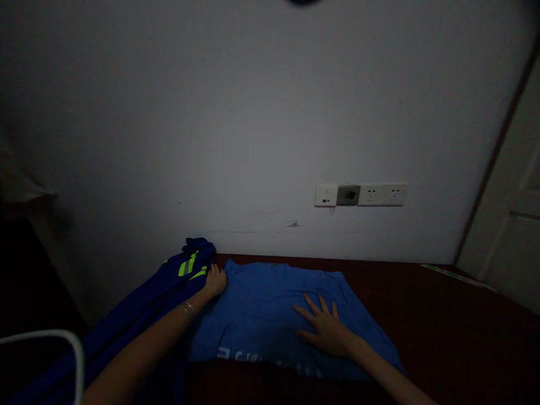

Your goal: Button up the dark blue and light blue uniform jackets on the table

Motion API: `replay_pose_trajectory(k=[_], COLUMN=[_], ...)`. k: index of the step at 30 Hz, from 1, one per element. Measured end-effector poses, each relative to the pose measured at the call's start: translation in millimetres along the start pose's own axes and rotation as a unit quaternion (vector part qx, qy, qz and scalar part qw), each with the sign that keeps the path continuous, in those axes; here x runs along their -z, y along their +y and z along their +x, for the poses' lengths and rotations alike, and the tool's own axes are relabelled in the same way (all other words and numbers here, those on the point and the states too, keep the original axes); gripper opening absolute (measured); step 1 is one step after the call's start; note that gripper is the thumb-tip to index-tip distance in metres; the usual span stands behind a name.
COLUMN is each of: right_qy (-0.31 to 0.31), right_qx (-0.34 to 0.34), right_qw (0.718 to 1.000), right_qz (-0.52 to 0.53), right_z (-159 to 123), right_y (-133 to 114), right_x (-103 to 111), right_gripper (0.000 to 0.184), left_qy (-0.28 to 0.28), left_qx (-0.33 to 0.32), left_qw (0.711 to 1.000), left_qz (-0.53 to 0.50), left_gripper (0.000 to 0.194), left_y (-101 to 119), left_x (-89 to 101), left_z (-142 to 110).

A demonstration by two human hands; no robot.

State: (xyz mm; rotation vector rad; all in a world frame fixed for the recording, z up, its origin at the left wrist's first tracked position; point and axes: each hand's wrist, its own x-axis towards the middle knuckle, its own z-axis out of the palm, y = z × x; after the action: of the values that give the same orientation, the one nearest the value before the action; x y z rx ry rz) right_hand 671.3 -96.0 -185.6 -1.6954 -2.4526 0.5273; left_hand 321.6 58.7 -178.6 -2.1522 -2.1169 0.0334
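Note:
A blue T-shirt (261,304) lies spread on a dark red-brown surface, with pale lettering along its near edge. My right hand (324,329) rests flat on the shirt's right half, fingers spread. At the shirt's far left edge is my left hand (216,280), palm down, its short-looking fingers pointing away from me; a bracelet circles that wrist. Just left of this hand lies a darker blue garment (147,292) with yellow-green and grey reflective strips, running down toward the lower left. Part of it is hidden by my left forearm.
A pale wall (253,140) rises behind the dark surface (439,326). White sockets (382,194) are set in it, right of centre. A door (514,202) stands at the right. A white curved tube or bar (78,354) crosses the lower left corner. The light is dim.

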Motion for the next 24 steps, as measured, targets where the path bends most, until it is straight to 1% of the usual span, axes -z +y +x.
replay_pose_trajectory(k=[2,3,4,5,6,7,8,9,10,11,12,13,14,15,16,17,18,19,21,23,24], right_qy=[-0.003,0.009,0.041,0.093,0.154,0.215,0.256,0.269,0.259,0.234,0.213,0.202,0.194,0.192,0.194,0.199,0.204,0.213,0.238,0.278,0.302], right_qx=[0.008,0.012,0.015,0.013,-0.010,-0.058,-0.115,-0.162,-0.192,-0.200,-0.191,-0.173,-0.149,-0.125,-0.103,-0.084,-0.070,-0.059,-0.055,-0.076,-0.095], right_qw=[0.999,0.999,0.997,0.994,0.987,0.975,0.960,0.949,0.946,0.951,0.958,0.964,0.969,0.973,0.975,0.976,0.976,0.975,0.968,0.949,0.932], right_qz=[0.031,0.046,0.056,0.052,0.030,0.005,-0.014,-0.025,-0.027,-0.026,-0.023,-0.021,-0.019,-0.015,-0.010,-0.002,0.009,0.024,0.064,0.128,0.174], right_z=[9.2,14.4,19.8,25.4,30.8,35.7,39.9,43.1,45.2,46.1,45.9,44.8,42.9,40.4,37.6,34.7,31.8,29.0,23.6,16.8,11.9], right_y=[8.4,15.3,24.2,35.0,47.3,60.7,74.4,87.5,99.1,108.5,115.4,119.4,120.7,119.6,116.7,112.6,107.8,102.7,92.6,82.3,76.6], right_x=[8.2,13.9,20.5,27.5,34.4,40.7,45.8,49.1,50.5,49.9,47.3,43.2,38.1,32.7,27.7,23.8,21.3,20.7,25.5,37.7,45.8], right_gripper=[0.065,0.061,0.058,0.057,0.056,0.054,0.053,0.053,0.053,0.054,0.055,0.056,0.056,0.055,0.054,0.053,0.052,0.051,0.048,0.045,0.043], left_qy=[0.004,0.002,-0.001,-0.005,-0.005,0.000,0.005,0.011,0.020,0.025,0.026,0.020,0.011,0.006,0.004,0.003,0.010,0.022,0.051,0.066,0.062], left_qx=[0.004,0.002,-0.001,-0.004,-0.007,-0.012,-0.018,-0.026,-0.034,-0.029,-0.018,-0.008,0.003,0.015,0.020,0.025,0.032,0.036,0.042,0.048,0.054], left_qw=[0.999,0.998,0.997,0.994,0.991,0.987,0.983,0.976,0.963,0.922,0.869,0.814,0.766,0.730,0.704,0.688,0.681,0.683,0.698,0.718,0.726], left_qz=[-0.034,-0.055,-0.079,-0.106,-0.133,-0.158,-0.184,-0.215,-0.267,-0.385,-0.494,-0.581,-0.642,-0.684,-0.710,-0.726,-0.731,-0.730,-0.713,-0.692,-0.682], left_gripper=[0.038,0.037,0.036,0.037,0.040,0.042,0.044,0.046,0.046,0.045,0.043,0.040,0.037,0.032,0.029,0.027,0.026,0.027,0.033,0.040,0.043], left_y=[1.1,0.7,-0.2,-1.7,-3.5,-5.4,-7.3,-9.0,-10.4,-11.5,-12.4,-13.3,-14.3,-15.5,-17.1,-19.2,-21.6,-24.4,-30.8,-38.4,-42.9], left_x=[7.6,13.2,20.2,28.3,37.5,47.6,58.4,69.7,81.3,93.1,105.0,116.8,128.0,138.6,148.0,156.0,162.3,167.0,171.7,172.5,172.4], left_z=[5.8,8.8,11.8,14.3,16.0,16.4,15.1,11.8,6.7,-0.2,-8.4,-17.4,-26.6,-35.5,-43.9,-51.4,-58.2,-64.4,-76.0,-88.6,-95.9])
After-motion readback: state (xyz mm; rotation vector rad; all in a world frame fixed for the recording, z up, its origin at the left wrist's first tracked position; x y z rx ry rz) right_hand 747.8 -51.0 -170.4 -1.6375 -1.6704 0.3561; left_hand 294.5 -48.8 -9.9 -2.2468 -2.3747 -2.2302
